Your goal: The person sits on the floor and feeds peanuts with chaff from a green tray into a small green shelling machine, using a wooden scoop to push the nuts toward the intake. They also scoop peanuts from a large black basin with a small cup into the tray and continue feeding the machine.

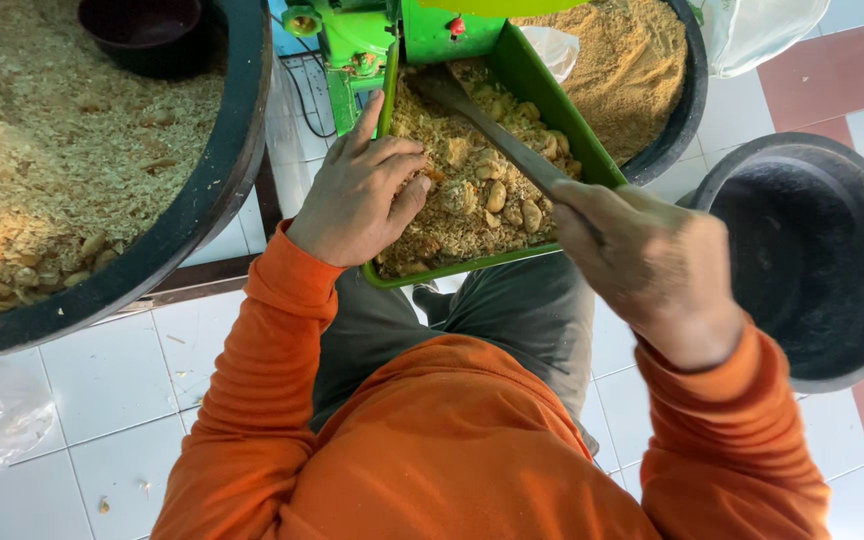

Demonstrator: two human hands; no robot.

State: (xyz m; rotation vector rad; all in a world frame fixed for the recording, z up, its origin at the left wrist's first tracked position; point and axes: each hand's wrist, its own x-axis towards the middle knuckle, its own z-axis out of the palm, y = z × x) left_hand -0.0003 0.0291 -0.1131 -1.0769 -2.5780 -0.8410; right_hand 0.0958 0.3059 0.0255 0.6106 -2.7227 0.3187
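Note:
A green metal tray juts from a green machine and is filled with crushed husks and whole peanuts. My left hand rests on the tray's left edge with its fingers curled into the husk pile. My right hand grips the handle of a dark wooden paddle. The paddle's blade end lies in the husks near the machine's mouth. Both arms wear orange sleeves.
A large black tub of husks and peanuts sits at the left, with a dark bowl in it. Another black tub of fine husk stands behind the tray. An empty black tub is at the right. White and red floor tiles lie below.

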